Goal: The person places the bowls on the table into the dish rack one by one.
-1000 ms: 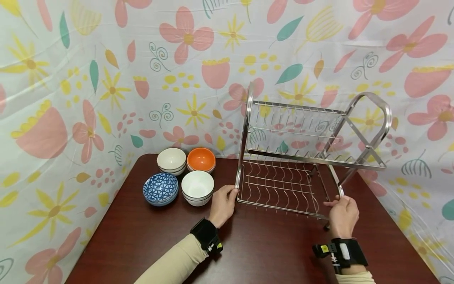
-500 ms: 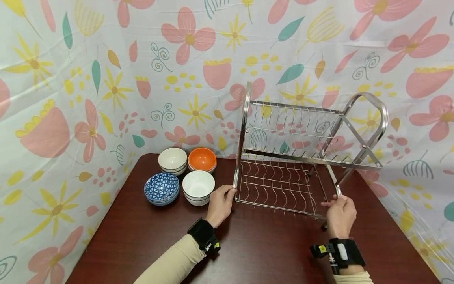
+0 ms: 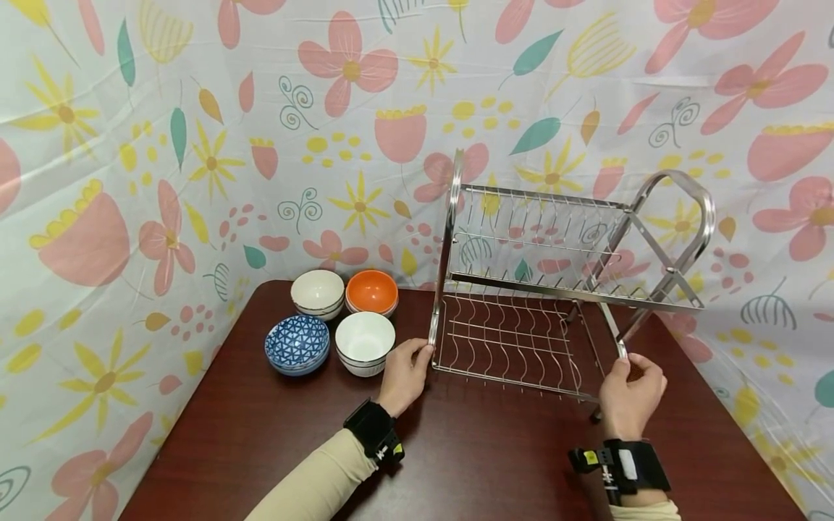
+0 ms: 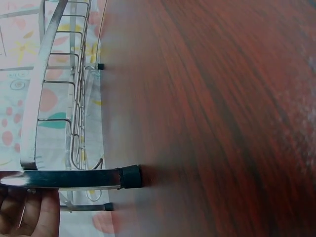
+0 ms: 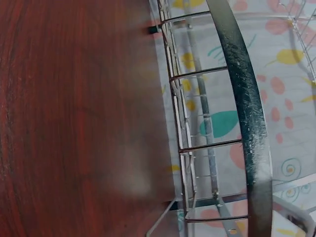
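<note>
The left hand (image 3: 405,376) pinches the dish rack (image 3: 573,293), which stands just beyond and between both hands; whether the right hand (image 3: 630,394), at its other side, grips it I cannot tell. Positioning the rack seems in hand; the next move likely calls for even, steady pressure.

Has dish rack (image 3: 534,288) on table (image 3: 495,449), beyond and between grip of left hand (image 3: 403,378) and right hand (image 3: 628,396); has bowl piles (image 3: 365,344) left of that grip, two behind two, and cloth backdrop (image 3: 417,231) behind everything.
</note>
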A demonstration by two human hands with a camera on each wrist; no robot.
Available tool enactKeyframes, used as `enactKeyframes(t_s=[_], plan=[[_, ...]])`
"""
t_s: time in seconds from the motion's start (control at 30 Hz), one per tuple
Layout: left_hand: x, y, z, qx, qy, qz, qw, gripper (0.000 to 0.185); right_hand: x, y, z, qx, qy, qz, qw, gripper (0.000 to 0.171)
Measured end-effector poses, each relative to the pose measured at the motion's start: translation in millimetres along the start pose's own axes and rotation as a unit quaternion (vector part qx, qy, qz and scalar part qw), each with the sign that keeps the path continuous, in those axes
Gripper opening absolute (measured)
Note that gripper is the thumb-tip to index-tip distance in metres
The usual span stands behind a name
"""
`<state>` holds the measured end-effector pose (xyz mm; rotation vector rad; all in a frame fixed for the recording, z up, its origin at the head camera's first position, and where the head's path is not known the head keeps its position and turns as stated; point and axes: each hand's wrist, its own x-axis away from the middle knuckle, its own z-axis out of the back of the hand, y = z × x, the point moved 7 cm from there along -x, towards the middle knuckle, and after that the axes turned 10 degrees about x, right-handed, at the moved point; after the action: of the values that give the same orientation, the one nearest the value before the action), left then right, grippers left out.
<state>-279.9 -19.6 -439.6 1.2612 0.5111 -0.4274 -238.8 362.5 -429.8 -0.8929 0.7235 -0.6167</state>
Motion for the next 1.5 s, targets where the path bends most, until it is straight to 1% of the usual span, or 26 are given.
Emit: enactKeyframes(t_s=[0.03,0.1,0.17,0.23,0.33,0.4,0.47,0.53,0.63,0.7,0.8,0.9,1.13,1.27,1.37,1.5], plan=[[0.0,-0.5,0.7,0.002,0.000,0.005,1.0000,0.013,0.8,-2.7,0.1,-0.011,0.014,0.011,1.000,0.021],[0.4,-1.3,2.5,0.008,-0.001,0.018,0.9998,0.013,3.9,-9.8,-1.1,-0.024,0.034,0.048,0.998,0.024],[1.1,-3.7,4.0,0.015,-0.005,0.043,0.9989,0.014,10.0,-19.3,-3.6,-0.039,0.049,0.104,0.993,0.025],[2.3,-5.7,5.4,0.023,-0.008,0.065,0.9976,0.015,16.9,-30.1,-6.5,-0.047,0.067,0.169,0.982,0.028],[3.3,-8.1,7.7,0.034,-0.008,0.085,0.9957,0.016,28.0,-46.4,-13.7,-0.052,0.075,0.253,0.963,0.030],[3.1,-8.9,9.6,0.043,-0.004,0.090,0.9950,0.018,33.7,-56.7,-20.3,-0.055,0.075,0.285,0.954,0.030],[2.9,-9.0,11.6,0.049,-0.002,0.090,0.9948,0.020,39.3,-67.1,-28.4,-0.054,0.064,0.311,0.947,0.030],[3.2,-8.4,14.0,0.054,-0.001,0.087,0.9948,0.022,44.3,-76.8,-36.6,-0.065,0.056,0.326,0.942,0.029],[3.5,-6.5,17.9,0.055,0.000,0.083,0.9951,0.023,52.9,-91.1,-48.6,-0.082,0.042,0.353,0.931,0.028],[3.3,-4.4,21.2,0.055,0.005,0.078,0.9954,0.022,58.9,-98.9,-56.8,-0.095,0.025,0.365,0.926,0.027],[2.2,-0.5,25.8,0.052,0.011,0.068,0.9963,0.019,68.4,-107.4,-69.5,-0.089,-0.006,0.380,0.921,0.026],[1.0,3.3,29.4,0.046,0.010,0.058,0.9972,0.020,77.7,-112.8,-81.1,-0.085,-0.035,0.378,0.921,0.025],[-0.3,8.5,41.7,-0.009,0.021,0.039,0.9990,0.020,99.7,-129.0,-105.6,-0.082,-0.087,0.374,0.920,0.026],[-0.4,9.8,48.4,-0.014,0.028,0.028,0.9991,0.022,112.0,-136.7,-119.8,-0.083,-0.120,0.368,0.918,0.029],[0.4,11.7,53.0,-0.026,0.031,0.017,0.9990,0.026,120.2,-139.4,-128.9,-0.086,-0.150,0.354,0.919,0.032],[2.1,13.0,60.7,-0.062,0.040,0.009,0.9973,0.029,129.7,-138.7,-138.1,-0.102,-0.185,0.328,0.921,0.035]])
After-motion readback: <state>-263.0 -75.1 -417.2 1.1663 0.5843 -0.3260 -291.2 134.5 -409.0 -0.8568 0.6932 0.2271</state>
